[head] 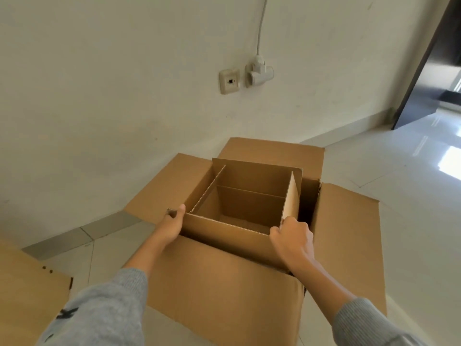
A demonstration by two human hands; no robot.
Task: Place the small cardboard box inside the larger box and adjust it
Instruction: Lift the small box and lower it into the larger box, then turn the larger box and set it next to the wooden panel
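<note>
The small cardboard box (249, 196), open-topped with its flaps standing up, sits partly down inside the larger box (349, 233), whose four flaps are spread outward on the floor. My left hand (172, 224) grips the small box's near left corner. My right hand (291, 237) grips its near right corner, fingers curled over the rim. A dark gap shows between the small box's right side and the larger box's right wall. The small box's inside looks empty.
Another piece of cardboard (27, 290) lies at the lower left. A white wall with a socket plate (229, 81) and a plugged adapter (259, 74) stands just behind the boxes. Glossy tiled floor (411, 171) stretches right toward a dark doorway (434, 71).
</note>
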